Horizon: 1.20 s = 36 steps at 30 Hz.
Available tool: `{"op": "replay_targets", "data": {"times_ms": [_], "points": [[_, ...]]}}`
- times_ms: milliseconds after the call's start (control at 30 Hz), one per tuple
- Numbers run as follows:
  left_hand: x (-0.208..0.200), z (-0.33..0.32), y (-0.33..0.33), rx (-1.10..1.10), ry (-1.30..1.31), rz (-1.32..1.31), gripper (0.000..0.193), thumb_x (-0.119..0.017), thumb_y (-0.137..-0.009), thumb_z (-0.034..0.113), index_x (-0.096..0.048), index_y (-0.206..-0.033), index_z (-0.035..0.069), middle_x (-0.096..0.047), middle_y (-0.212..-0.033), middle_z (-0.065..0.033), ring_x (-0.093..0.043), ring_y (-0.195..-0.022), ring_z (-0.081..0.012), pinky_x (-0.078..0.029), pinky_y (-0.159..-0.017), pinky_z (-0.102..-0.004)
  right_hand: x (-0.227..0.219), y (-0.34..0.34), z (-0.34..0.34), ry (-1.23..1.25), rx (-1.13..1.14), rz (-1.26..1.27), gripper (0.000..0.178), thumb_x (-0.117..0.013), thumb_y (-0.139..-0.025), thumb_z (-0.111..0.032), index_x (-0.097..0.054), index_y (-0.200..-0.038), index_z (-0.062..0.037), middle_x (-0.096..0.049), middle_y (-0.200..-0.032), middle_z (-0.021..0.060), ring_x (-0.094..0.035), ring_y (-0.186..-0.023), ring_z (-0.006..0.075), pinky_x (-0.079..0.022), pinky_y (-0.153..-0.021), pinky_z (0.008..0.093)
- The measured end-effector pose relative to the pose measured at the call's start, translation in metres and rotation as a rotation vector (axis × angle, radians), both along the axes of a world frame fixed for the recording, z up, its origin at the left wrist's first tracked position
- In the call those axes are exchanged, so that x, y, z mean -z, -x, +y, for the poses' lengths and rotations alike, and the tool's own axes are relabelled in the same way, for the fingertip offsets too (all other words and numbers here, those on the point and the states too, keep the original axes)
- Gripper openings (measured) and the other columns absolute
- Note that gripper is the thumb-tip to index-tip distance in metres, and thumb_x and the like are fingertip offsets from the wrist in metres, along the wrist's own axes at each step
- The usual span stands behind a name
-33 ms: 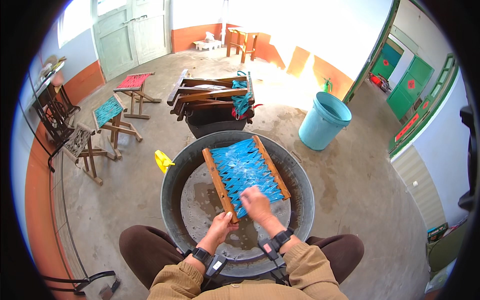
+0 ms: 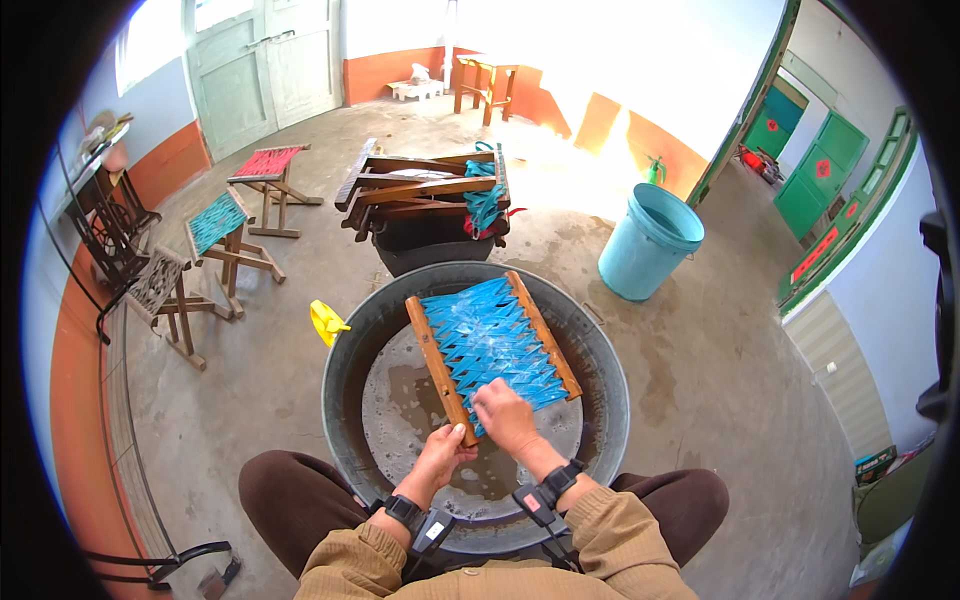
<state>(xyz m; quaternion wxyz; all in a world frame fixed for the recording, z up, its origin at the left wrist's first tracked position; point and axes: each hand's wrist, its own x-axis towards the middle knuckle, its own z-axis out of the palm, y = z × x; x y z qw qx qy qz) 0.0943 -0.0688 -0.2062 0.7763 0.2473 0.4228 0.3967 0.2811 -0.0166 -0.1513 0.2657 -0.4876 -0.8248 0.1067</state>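
Folding-stool top of blue strap webbing between two brown wooden rails (image 2: 490,330), held over a round grey metal tub (image 2: 341,410).
The left hand (image 2: 440,460) grips the left rail's near end; the right hand (image 2: 508,412), fingers curled, is at the webbing's near part, and whether it pinches anything cannot be told. Whitish suds (image 2: 385,400) lie below, so the step looks like rubbing the straps; the next move seems to call for a steady rail and light, even finger pressure. Beyond stand brown wooden folded frames (image 2: 430,188) and a light-blue plastic bucket (image 2: 635,250).
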Motion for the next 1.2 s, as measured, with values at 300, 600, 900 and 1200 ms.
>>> {"op": "replay_targets", "data": {"times_ms": [300, 600, 900, 1200], "points": [[-0.001, -0.001, 0.001, -0.005, -0.011, -0.009, 0.028, -0.052, -0.105, 0.031, -0.057, -0.114, 0.005, -0.066, -0.102, -0.0093, -0.063, -0.088, -0.0205, -0.054, -0.083, -0.0397, -0.028, 0.008, -0.001, -0.047, 0.330, 0.008, 0.009, -0.066, -0.089, -0.019, -0.060, -0.094, -0.0134, -0.056, -0.095, 0.0106, -0.065, -0.084, 0.0325, -0.055, -0.069, 0.0437], [0.001, -0.002, -0.001, -0.008, -0.009, 0.014, 0.026, -0.051, -0.105, 0.030, -0.058, -0.112, 0.006, -0.066, -0.098, -0.0076, -0.065, -0.086, -0.0195, -0.055, -0.080, -0.0378, -0.009, 0.023, -0.012, -0.059, 0.268, -0.147, 0.008, -0.066, -0.089, -0.017, -0.060, -0.092, -0.0131, -0.056, -0.093, 0.0099, -0.065, -0.083, 0.0318, -0.054, -0.064, 0.0425], [0.003, -0.001, 0.000, 0.015, -0.016, 0.002, 0.029, -0.053, -0.104, 0.031, -0.057, -0.117, 0.005, -0.066, -0.103, -0.0088, -0.065, -0.091, -0.0223, -0.054, -0.084, -0.0408, -0.017, 0.031, -0.014, -0.006, 0.239, -0.110, 0.008, -0.065, -0.089, -0.016, -0.059, -0.093, -0.0135, -0.056, -0.092, 0.0104, -0.065, -0.084, 0.0321, -0.055, -0.066, 0.0434], [0.002, 0.000, 0.001, 0.006, -0.037, -0.022, 0.031, -0.051, -0.105, 0.031, -0.057, -0.116, 0.002, -0.065, -0.100, -0.0104, -0.064, -0.085, -0.0208, -0.056, -0.079, -0.0375, -0.012, 0.038, -0.007, -0.006, 0.137, -0.018, 0.009, -0.065, -0.089, -0.016, -0.057, -0.093, -0.0133, -0.055, -0.092, 0.0101, -0.065, -0.085, 0.0316, -0.055, -0.065, 0.0443]]}}
